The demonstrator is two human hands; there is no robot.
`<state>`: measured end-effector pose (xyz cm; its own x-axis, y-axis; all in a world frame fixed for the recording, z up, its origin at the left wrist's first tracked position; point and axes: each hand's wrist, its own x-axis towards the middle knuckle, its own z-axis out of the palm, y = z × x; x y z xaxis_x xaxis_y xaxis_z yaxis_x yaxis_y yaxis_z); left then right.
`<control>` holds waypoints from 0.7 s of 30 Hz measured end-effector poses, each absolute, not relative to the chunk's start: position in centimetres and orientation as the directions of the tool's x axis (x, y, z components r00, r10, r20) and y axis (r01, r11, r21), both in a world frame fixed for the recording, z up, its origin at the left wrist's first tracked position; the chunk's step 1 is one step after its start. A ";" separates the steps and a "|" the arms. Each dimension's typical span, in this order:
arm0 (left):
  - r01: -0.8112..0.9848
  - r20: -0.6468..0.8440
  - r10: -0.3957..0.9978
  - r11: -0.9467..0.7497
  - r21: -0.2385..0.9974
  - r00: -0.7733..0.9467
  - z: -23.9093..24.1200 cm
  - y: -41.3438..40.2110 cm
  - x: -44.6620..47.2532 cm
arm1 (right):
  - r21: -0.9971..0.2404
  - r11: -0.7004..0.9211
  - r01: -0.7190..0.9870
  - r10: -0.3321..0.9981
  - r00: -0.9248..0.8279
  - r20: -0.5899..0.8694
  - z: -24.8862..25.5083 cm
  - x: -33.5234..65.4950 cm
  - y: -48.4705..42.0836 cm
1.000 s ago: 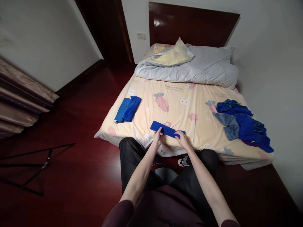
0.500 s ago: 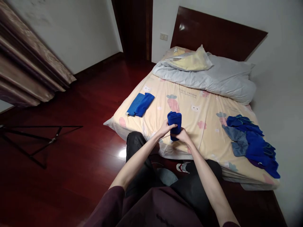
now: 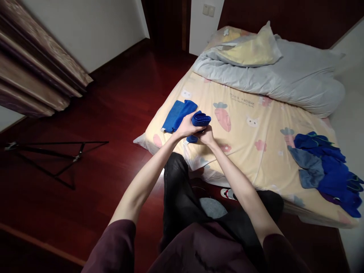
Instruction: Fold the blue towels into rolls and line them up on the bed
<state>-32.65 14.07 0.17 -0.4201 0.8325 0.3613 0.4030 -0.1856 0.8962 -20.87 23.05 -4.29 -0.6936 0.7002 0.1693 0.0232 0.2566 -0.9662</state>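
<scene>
Both my hands grip a folded blue towel (image 3: 200, 120), raised above the near left part of the bed. My left hand (image 3: 186, 128) wraps its left side and my right hand (image 3: 207, 135) holds it from below on the right. Just behind my left hand, folded blue towels (image 3: 178, 113) lie stacked on the yellow cartoon-print sheet (image 3: 244, 140). A heap of unfolded blue and grey towels (image 3: 327, 167) sits at the bed's right edge.
A grey duvet and yellow pillow (image 3: 264, 64) are bunched at the head of the bed. A black folding stand (image 3: 54, 155) lies on the dark red wooden floor at left. Curtains (image 3: 34, 72) hang at far left. My dark-trousered legs stand against the bed.
The long folded towel was lifted off the sheet, doubled over in my hands, and carried left towards the stacked folded towels. The view turned left and downward.
</scene>
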 end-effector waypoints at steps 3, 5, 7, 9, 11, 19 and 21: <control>0.341 0.379 0.810 -0.238 0.910 -0.448 -1.7 14.1 -35.3 | -0.979 0.201 0.008 0.721 -0.678 0.142 -4.2 -22.8 23.4; 0.261 0.359 0.816 -0.264 0.929 -0.453 -4.0 13.8 -36.4 | -0.982 0.191 0.013 0.730 -0.670 0.133 -4.1 -23.4 23.7; 0.190 0.316 0.843 -0.257 0.948 -0.435 -7.1 13.4 -36.4 | -0.979 0.205 0.018 0.730 -0.669 0.140 -3.8 -23.7 24.0; 0.169 0.271 0.865 -0.219 0.961 -0.421 -10.2 13.0 -35.4 | -0.973 0.233 0.003 0.724 -0.668 0.171 -3.4 -23.8 24.3; 0.194 0.239 0.853 -0.165 0.967 -0.465 -13.1 13.0 -33.7 | -0.965 0.263 -0.022 0.714 -0.669 0.209 -2.7 -23.9 24.4; 0.116 0.055 0.645 0.052 0.992 -0.762 -19.3 15.0 -28.5 | -0.910 0.414 -0.013 0.725 -0.600 0.338 -1.1 -23.9 25.1; 0.134 0.074 0.626 0.050 0.990 -0.777 -19.8 15.2 -28.2 | -0.896 0.444 -0.001 0.739 -0.565 0.367 -1.2 -24.1 25.4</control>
<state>-28.25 15.15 -19.84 -0.7767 0.6256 0.0735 0.1342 0.0503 0.9897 -24.10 25.39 -1.20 -0.5651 0.7390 0.3668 -0.0008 0.4441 -0.8960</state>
